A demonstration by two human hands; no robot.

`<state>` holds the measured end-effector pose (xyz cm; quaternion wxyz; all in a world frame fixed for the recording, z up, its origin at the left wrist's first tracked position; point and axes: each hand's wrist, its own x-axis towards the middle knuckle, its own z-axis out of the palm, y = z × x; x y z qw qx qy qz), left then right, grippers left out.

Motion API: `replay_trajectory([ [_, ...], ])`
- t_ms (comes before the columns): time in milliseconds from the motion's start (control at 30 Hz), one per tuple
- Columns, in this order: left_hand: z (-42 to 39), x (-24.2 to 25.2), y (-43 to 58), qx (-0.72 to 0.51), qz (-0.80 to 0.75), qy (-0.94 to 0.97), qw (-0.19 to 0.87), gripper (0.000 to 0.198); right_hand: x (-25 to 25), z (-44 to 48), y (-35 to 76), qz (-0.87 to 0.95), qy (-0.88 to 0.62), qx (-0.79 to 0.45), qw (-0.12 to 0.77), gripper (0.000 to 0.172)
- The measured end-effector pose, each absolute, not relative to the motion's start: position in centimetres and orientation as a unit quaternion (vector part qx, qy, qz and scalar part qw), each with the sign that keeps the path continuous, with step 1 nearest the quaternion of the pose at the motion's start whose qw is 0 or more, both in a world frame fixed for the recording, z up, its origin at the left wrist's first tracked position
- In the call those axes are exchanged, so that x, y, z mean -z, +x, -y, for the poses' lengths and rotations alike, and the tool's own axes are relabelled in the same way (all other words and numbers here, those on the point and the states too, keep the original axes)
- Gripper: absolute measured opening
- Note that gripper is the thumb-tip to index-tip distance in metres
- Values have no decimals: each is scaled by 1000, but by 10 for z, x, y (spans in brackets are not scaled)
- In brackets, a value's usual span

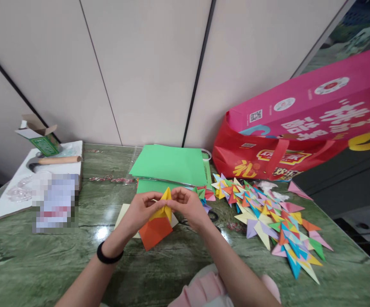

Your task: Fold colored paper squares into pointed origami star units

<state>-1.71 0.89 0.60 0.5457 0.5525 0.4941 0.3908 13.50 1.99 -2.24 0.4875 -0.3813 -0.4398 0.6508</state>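
Note:
A yellow paper piece (166, 212), folded to a point at the top, is pinched between both hands. My left hand (144, 209), with a black band on its wrist, grips its left side. On its right side, my right hand (186, 206) holds it with thumb and fingers together. Just below lies an orange paper square (155, 233), partly over pale yellow paper (123, 215). Green sheets (172, 164) are stacked behind the hands. To the right spreads a pile of multicoloured folded paper stars (264, 213).
Red and pink gift bags (232, 149) stand at the back right against the wall. At the left, a white board (10, 198) holds a wooden-handled tool (59, 160), an open green box (45, 145) and a blurred packet. A black cord (214, 216) lies beside my right hand.

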Motion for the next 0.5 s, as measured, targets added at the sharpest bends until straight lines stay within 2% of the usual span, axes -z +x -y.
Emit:
replay_trajectory([
  [167, -10, -4, -19, -412, -519, 530, 529, 29, 20, -20, 135, 431, -390, -656, 481, 29],
  [500, -8, -9, -23, -352, -497, 580, 541, 29, 22, -21, 138, 434, -358, -665, 491, 24],
])
